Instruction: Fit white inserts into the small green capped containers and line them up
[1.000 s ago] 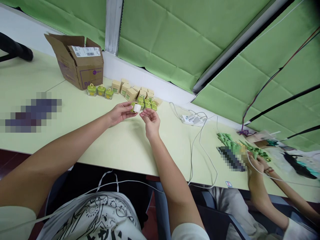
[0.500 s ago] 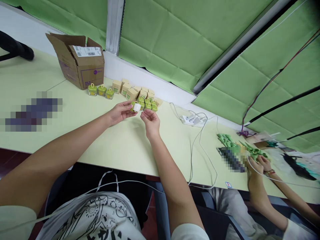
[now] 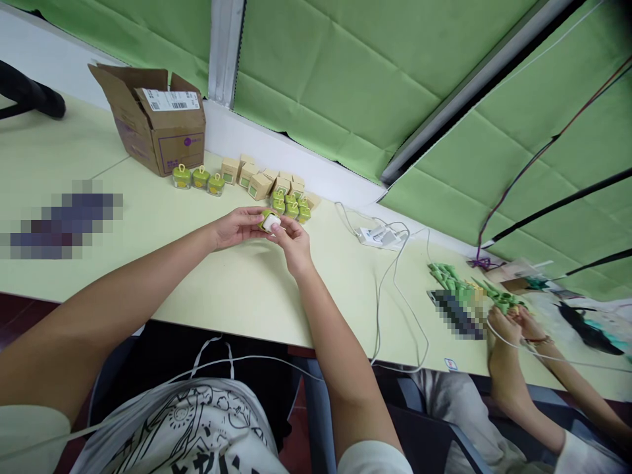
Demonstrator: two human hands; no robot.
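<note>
We log the left hand (image 3: 237, 227) and right hand (image 3: 295, 242) both gripping a small green plastic case (image 3: 269, 222) with a white face, near small cream cardboard boxes (image 3: 260, 186).

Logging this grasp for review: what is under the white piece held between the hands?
A small green container sits under the white piece, held by the left hand and right hand. Fingers cover the rest, so its underside cannot be seen.

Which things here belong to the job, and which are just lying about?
Job: left hand, right hand, green case with white cube, other green cases, small tan boxes.
Lying about: cardboard carton, white power strip, co-worker's green parts.
</note>
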